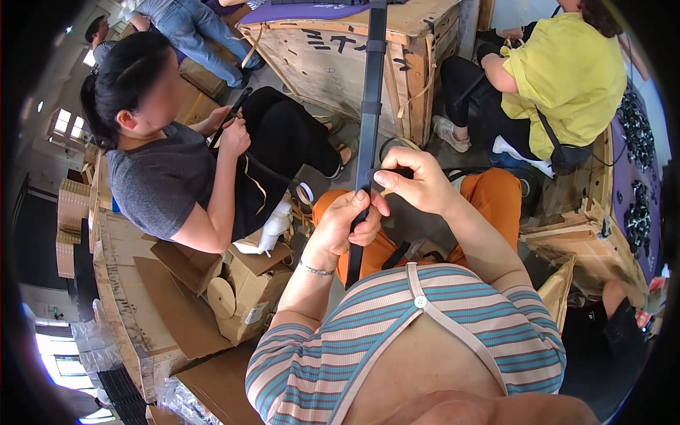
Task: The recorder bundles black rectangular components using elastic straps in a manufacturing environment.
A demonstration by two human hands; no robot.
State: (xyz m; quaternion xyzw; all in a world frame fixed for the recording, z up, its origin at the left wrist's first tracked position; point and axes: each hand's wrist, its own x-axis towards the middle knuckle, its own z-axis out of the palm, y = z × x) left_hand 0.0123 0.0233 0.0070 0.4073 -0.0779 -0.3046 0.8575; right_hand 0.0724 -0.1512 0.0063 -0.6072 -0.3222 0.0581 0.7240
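A long, straight black bar [370, 127] runs up and away from my lap, with several darker bands around it. My left hand [352, 221] is closed around its lower part, the thumb lying along the bar. Just right of the bar, my right hand [419, 183] is in a pinch, thumb against the curled fingers. A short black strip [404, 172] shows at those fingers, close to the bar's side; whether it joins the bar I cannot tell. Orange trousers [492, 202] cover my legs beneath both hands.
On my left a seated person [177, 170] handles a dark piece. Another in yellow [567, 85] sits at the far right. A wooden crate [333, 67] stands ahead; an open carton [244, 297] lies lower left. Small black parts [637, 209] cover a purple surface at right.
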